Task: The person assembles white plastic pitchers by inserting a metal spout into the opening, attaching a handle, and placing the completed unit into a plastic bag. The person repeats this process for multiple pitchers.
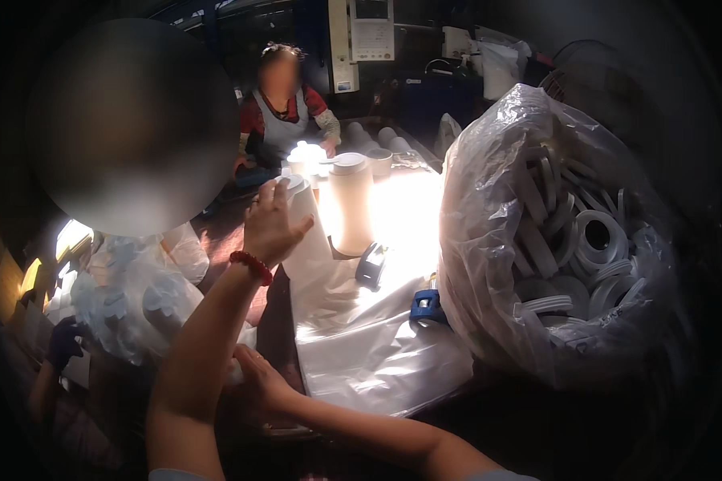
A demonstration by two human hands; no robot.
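My left hand, with a red beaded bracelet at the wrist, is raised over the table. Its fingers are stretched out against the upper part of a tall white cylindrical container. Lower down, my right hand reaches across to the left beneath my left forearm. Its fingers curl at something pale beside a clear plastic bag; what they hold is hidden. Just right of the white container stands a tall lidded container in strong glare.
White plastic sheeting covers the table's near part, with a black tool and a blue one. At right bulges a large clear bag of white rings and lids. A person sits opposite; another's purple-gloved hand is left.
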